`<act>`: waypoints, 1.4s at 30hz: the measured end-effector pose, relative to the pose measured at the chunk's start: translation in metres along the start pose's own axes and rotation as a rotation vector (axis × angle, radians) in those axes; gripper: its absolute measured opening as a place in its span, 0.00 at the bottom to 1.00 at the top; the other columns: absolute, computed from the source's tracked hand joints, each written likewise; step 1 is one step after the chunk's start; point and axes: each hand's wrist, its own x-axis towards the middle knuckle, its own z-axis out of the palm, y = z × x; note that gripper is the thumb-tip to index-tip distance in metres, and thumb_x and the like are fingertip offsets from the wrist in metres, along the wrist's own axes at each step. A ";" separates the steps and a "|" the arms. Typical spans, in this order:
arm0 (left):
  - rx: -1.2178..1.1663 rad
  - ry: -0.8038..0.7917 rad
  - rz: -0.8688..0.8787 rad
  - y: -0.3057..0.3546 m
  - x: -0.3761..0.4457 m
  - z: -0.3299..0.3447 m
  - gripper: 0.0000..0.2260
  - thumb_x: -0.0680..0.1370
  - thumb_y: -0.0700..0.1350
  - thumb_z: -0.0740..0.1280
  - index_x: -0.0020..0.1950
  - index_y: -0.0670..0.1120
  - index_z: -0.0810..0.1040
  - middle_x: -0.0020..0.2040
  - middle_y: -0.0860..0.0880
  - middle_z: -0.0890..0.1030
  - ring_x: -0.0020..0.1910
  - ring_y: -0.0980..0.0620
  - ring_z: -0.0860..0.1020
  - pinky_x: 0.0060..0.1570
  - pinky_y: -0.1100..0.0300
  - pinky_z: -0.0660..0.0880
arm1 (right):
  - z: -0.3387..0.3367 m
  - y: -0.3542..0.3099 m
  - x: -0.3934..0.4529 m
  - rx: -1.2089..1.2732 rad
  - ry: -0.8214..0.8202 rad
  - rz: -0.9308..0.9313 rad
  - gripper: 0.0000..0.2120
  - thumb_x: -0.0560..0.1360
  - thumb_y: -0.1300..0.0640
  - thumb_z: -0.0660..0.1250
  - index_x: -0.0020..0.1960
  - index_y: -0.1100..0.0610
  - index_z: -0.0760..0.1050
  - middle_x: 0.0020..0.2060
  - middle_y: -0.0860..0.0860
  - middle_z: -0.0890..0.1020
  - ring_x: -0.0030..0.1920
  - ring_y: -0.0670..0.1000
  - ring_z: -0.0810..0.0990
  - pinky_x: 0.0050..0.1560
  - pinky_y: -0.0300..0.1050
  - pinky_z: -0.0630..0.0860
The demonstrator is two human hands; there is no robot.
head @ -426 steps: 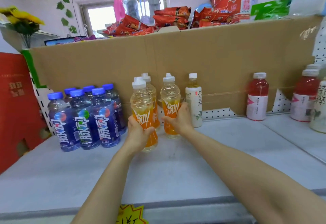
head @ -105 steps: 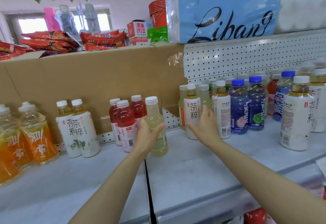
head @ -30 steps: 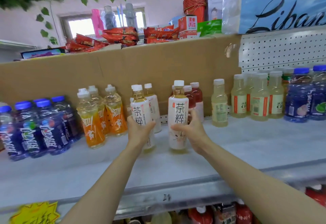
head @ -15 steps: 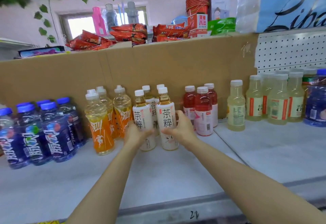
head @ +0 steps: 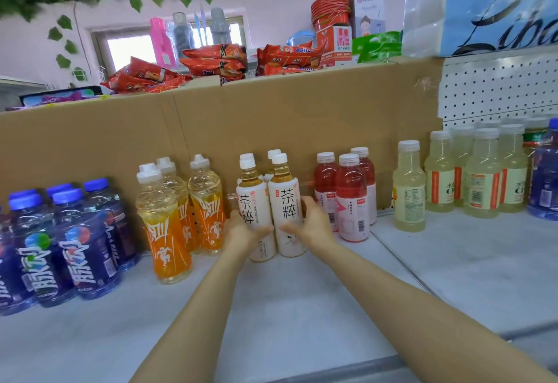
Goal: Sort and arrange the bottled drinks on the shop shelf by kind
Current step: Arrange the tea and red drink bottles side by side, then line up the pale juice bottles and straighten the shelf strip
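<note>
white tea bottles (head: 268, 207) gripped together by left hand (head: 241, 233) and right hand (head: 308, 222); blue, orange, red groups flank them, sorted. beyond the red bottles (head: 347, 195), mixed ones remain, apparently.

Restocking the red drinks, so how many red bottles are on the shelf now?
3. One front red bottle stands nearest, one is behind it to the left, one behind to the right, all just right of the right hand. More could be hidden.

Rear tea bottles (head: 273, 155) hidden behind front pair.
</note>
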 end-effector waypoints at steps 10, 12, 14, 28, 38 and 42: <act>0.275 0.332 0.254 0.014 -0.036 -0.003 0.38 0.71 0.50 0.78 0.73 0.39 0.63 0.70 0.38 0.68 0.68 0.37 0.69 0.64 0.45 0.70 | -0.027 -0.001 -0.021 -0.222 0.038 -0.019 0.30 0.72 0.51 0.73 0.70 0.56 0.67 0.65 0.51 0.75 0.65 0.52 0.74 0.63 0.50 0.73; 0.382 0.459 0.441 0.023 -0.050 -0.002 0.33 0.70 0.48 0.78 0.69 0.38 0.69 0.65 0.37 0.73 0.64 0.37 0.71 0.64 0.45 0.69 | -0.049 0.000 -0.034 -0.281 0.106 -0.070 0.22 0.74 0.50 0.69 0.66 0.54 0.71 0.61 0.49 0.77 0.61 0.51 0.75 0.59 0.47 0.74; 0.409 0.441 0.546 0.032 -0.060 0.008 0.28 0.69 0.46 0.78 0.65 0.38 0.73 0.62 0.38 0.75 0.61 0.36 0.72 0.61 0.43 0.71 | -0.076 0.003 -0.048 -0.287 0.177 -0.081 0.16 0.75 0.51 0.67 0.61 0.54 0.74 0.55 0.49 0.79 0.55 0.49 0.77 0.54 0.45 0.74; 0.389 -0.137 0.890 0.133 -0.143 0.179 0.18 0.78 0.49 0.68 0.66 0.45 0.75 0.62 0.47 0.76 0.61 0.45 0.73 0.60 0.52 0.71 | -0.287 0.080 -0.113 -0.561 0.454 -0.009 0.13 0.78 0.48 0.65 0.59 0.52 0.77 0.53 0.46 0.81 0.53 0.46 0.77 0.50 0.41 0.73; 0.403 -0.243 0.713 0.227 -0.154 0.322 0.20 0.79 0.51 0.66 0.68 0.46 0.69 0.65 0.46 0.72 0.64 0.44 0.72 0.61 0.48 0.72 | -0.409 0.130 -0.086 -0.727 0.379 -0.079 0.12 0.76 0.50 0.66 0.57 0.54 0.77 0.50 0.48 0.81 0.53 0.50 0.77 0.51 0.48 0.76; 0.312 -0.231 0.558 0.248 -0.147 0.357 0.27 0.77 0.52 0.70 0.71 0.43 0.66 0.67 0.44 0.70 0.67 0.43 0.69 0.65 0.48 0.70 | -0.432 0.141 -0.062 -0.794 0.321 -0.142 0.09 0.76 0.51 0.65 0.52 0.54 0.76 0.46 0.48 0.80 0.48 0.50 0.76 0.47 0.49 0.76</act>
